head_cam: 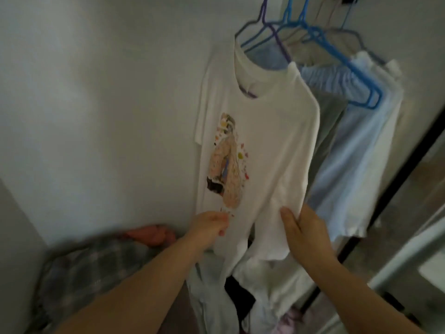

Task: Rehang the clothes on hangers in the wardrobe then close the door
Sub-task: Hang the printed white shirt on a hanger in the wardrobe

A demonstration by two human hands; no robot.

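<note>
White cotton T-shirt [260, 150], printed front outward, hangs from a purple hanger [277, 42] directly above both hands, its long axis running vertically down to them. Left hand [212, 224] pinches the lower front just under the print, fingers curled on the cloth. Right hand [305, 231] lies with fingers straight and together against the shirt's right lower edge, touching rather than gripping. Both hands are about equally near the hem. Further hung garments [356, 141] lie up and right of the right hand; the next move probably smooths the shirt downward.
</note>
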